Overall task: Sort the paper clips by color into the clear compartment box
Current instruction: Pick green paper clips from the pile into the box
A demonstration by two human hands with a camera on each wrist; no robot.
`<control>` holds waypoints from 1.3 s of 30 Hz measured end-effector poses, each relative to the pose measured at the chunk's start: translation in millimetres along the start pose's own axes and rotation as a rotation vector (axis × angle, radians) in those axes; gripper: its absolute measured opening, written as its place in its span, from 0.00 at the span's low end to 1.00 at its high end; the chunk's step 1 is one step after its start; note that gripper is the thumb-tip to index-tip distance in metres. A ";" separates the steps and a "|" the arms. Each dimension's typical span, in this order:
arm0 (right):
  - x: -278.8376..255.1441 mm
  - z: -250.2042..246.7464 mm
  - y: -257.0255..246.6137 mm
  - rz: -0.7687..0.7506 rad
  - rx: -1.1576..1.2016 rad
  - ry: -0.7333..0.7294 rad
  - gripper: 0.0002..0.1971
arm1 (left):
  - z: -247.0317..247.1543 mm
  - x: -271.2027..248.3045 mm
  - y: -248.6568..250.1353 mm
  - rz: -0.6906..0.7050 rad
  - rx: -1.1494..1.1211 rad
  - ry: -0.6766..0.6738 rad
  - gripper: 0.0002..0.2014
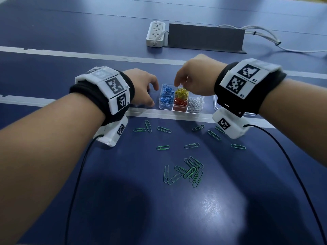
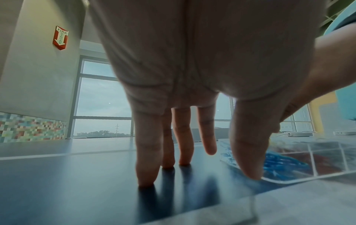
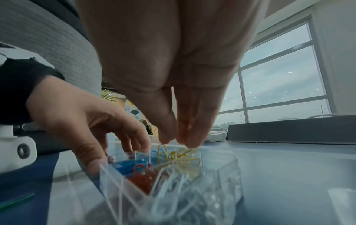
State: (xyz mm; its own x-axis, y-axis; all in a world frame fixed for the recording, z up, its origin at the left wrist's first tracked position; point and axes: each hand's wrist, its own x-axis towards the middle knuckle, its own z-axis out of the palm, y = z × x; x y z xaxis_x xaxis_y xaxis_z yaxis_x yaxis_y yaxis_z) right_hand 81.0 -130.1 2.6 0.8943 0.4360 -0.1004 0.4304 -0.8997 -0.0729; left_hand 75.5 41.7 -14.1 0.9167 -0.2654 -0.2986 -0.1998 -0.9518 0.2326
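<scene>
The clear compartment box [image 1: 201, 107] stands on the blue table between my hands. It holds blue clips [image 1: 167, 96], yellow clips [image 1: 182, 92], red clips [image 1: 180, 103] and white clips [image 1: 194, 105] in separate compartments. My right hand [image 1: 177, 85] hangs over the yellow compartment, its straight fingertips [image 3: 189, 141] touching the top of the yellow pile [image 3: 181, 153]; no clip shows between them. My left hand [image 1: 151, 96] rests on the table left of the box, thumb [image 2: 248, 152] against its near left corner. Several green clips [image 1: 187, 171] lie loose on the table nearer to me.
A clear lid [image 1: 252, 113] lies right of the box, mostly behind my right wrist. Farther back are a white power strip [image 1: 155, 33], a grey block [image 1: 205, 37] and white cables [image 1: 265, 33]. Black wrist cables trail toward me on both sides.
</scene>
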 end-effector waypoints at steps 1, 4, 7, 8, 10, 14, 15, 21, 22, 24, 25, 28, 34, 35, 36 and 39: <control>-0.9 1.4 0.0 -0.006 -0.008 -0.023 0.19 | 0.1 -0.1 0.2 -0.001 -0.001 -0.001 0.24; -1.1 -0.2 1.2 -0.006 -0.016 -0.005 0.16 | 0.8 -0.6 0.4 0.002 0.007 0.002 0.24; 0.6 -3.1 2.3 -0.003 0.017 0.060 0.10 | 1.3 -0.7 0.7 0.000 0.009 0.002 0.24; 0.4 -3.0 1.8 -0.007 0.021 0.048 0.09 | 1.3 -0.7 0.9 0.000 0.011 0.001 0.24; 0.1 -0.6 0.9 -0.029 -0.002 -0.002 0.08 | 1.5 -0.7 1.0 -0.001 0.019 0.000 0.24; 2.6 -0.8 3.7 -0.026 0.015 0.019 0.09 | 2.2 -0.3 0.5 0.006 0.044 0.010 0.25; 3.4 -1.7 5.0 -0.011 0.052 0.042 0.08 | 2.2 -0.3 0.4 0.007 0.046 0.010 0.25; 3.5 8.9 13.5 -0.005 0.047 -0.033 0.08 | 1.6 -2.0 -0.3 0.012 0.038 0.010 0.25; 3.6 9.8 15.0 -0.008 0.041 -0.042 0.09 | 1.6 -2.7 -0.5 0.012 0.034 0.011 0.25; 2.7 7.1 16.6 -0.014 0.058 -0.014 0.12 | 1.5 -4.1 -0.7 0.011 0.030 0.011 0.25; 1.7 4.2 17.0 -0.013 0.079 0.020 0.14 | 1.5 -4.6 -0.7 0.011 0.028 0.012 0.25; -0.7 -0.8 17.3 0.001 0.109 0.075 0.18 | 2.0 -6.6 -0.1 0.012 0.032 0.013 0.25; -4.0 7.2 18.2 -0.019 0.024 -0.039 0.21 | 4.1 -12.1 2.4 0.010 0.043 0.007 0.27; -5.3 4.6 19.3 -0.023 0.050 0.003 0.21 | 4.0 -13.1 1.5 0.006 0.034 0.004 0.27; -7.1 1.4 20.2 -0.025 0.076 0.050 0.21 | 3.8 -14.2 0.1 0.000 0.022 0.000 0.27; -17.7 -5.5 24.2 -0.046 0.116 0.128 0.21 | 2.6 -17.8 -5.1 -0.022 -0.042 -0.031 0.27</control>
State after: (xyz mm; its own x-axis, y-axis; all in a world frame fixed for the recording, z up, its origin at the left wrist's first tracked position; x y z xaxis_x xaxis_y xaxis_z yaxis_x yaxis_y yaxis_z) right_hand 76.2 -159.7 8.2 0.8854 0.4637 0.0327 0.4610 -0.8669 -0.1896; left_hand 59.3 50.9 -12.4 0.9094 -0.2498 -0.3326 -0.1644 -0.9503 0.2643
